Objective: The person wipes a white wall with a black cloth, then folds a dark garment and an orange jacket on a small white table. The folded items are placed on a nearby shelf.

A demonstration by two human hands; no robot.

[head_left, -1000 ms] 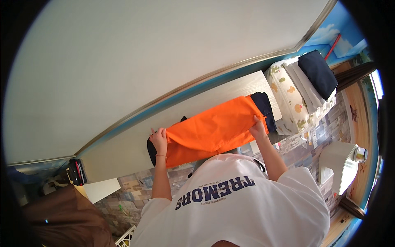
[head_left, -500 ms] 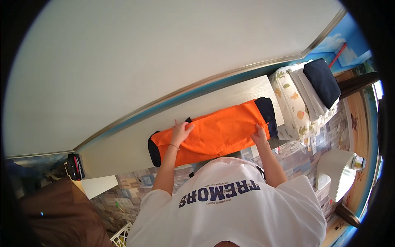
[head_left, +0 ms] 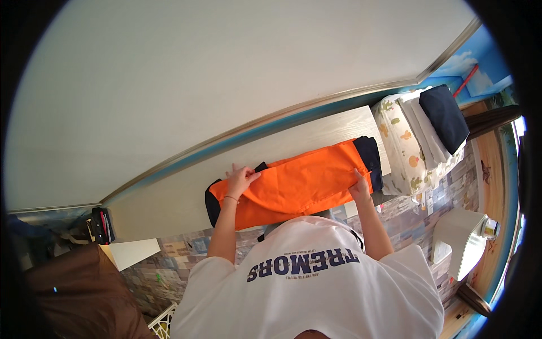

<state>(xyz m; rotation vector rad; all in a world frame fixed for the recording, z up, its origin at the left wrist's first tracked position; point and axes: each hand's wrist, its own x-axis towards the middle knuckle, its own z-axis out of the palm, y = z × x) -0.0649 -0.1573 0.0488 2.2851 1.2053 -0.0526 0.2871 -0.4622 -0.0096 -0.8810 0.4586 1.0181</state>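
An orange garment (head_left: 305,175) with dark navy ends lies folded into a long strip across the pale wooden surface. My left hand (head_left: 241,179) is over its left part, thumb and forefinger pinched together on the cloth near the far edge, the other fingers partly raised. By the right end, my right hand (head_left: 359,186) grips the near edge, its thumb on top beside the navy section and its other fingers mostly hidden. The garment's near edge lies close against my body.
The pale wooden tabletop (head_left: 339,121) runs along a wall. At its right end stands a stack of folded cloth: patterned white bedding (head_left: 395,147) topped by a navy piece (head_left: 443,118). Dark folded items (head_left: 101,227) stand far left, above a brown cover (head_left: 84,288). A white stool-like object (head_left: 460,240) is at right.
My left hand has shifted slightly left, and its fingers have drawn into a pinch on the cloth. My right hand keeps its hold at the right end; the garment lies nearly as before.
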